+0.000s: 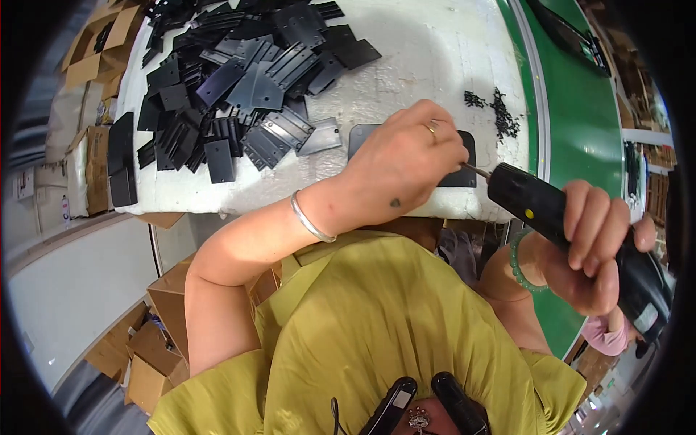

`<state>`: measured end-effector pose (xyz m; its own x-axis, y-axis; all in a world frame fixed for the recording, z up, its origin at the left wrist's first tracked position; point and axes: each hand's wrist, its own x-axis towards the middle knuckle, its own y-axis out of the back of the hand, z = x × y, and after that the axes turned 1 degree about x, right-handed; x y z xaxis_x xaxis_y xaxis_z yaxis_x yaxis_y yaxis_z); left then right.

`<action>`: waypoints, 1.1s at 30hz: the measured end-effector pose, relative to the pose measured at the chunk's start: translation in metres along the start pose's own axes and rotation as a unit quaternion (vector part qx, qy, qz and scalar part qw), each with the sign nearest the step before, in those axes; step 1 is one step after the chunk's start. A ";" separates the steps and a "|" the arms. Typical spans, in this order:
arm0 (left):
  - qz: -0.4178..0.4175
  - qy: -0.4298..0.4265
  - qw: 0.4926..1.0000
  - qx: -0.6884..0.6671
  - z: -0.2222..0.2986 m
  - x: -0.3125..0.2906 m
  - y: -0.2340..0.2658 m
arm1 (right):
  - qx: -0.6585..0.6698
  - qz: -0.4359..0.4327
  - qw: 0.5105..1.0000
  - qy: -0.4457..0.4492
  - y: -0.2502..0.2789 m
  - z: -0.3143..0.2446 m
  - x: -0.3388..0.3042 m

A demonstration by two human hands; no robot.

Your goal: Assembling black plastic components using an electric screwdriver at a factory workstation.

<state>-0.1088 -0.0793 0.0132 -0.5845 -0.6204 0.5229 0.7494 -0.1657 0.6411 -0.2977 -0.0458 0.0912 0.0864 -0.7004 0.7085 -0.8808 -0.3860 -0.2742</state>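
Observation:
My right hand (596, 243) is wrapped round a black electric screwdriver (525, 194) with a yellow dot on its body. The thin metal bit points left and reaches the fingertips of my left hand (406, 159). Those fingers are pinched together at the bit's tip; anything small between them is hidden. Under the left hand, near the table's front edge, lies a flat black plate with rounded corners (468, 176), mostly covered by the hand.
A heap of black plates (257, 87) covers the table's left and back. Small black screws (502, 119) lie scattered at the right on the white tabletop (420, 51). A green surface (580, 123) runs beyond the right edge. Cardboard boxes (156, 355) stand at the left.

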 end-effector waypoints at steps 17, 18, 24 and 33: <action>-0.097 0.072 0.969 0.218 -0.042 -0.056 0.114 | 0.006 -0.018 0.999 -0.030 0.011 0.010 0.002; -0.060 0.071 0.977 0.192 -0.043 -0.055 0.112 | 0.004 -0.020 0.999 -0.026 0.012 0.008 0.001; -0.018 0.286 0.954 -0.092 -0.010 -0.023 0.091 | 0.015 0.008 0.999 -0.047 0.005 0.008 0.000; -0.157 0.159 0.969 -0.106 -0.014 0.009 0.039 | 0.011 0.000 0.999 -0.052 0.017 0.003 -0.003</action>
<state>-0.0800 -0.1019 0.0351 -0.6934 -0.7136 0.0998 0.6177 -0.5173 0.5923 -0.3110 -0.0522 0.0822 0.1344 -0.7586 0.6376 -0.8705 -0.3978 -0.2898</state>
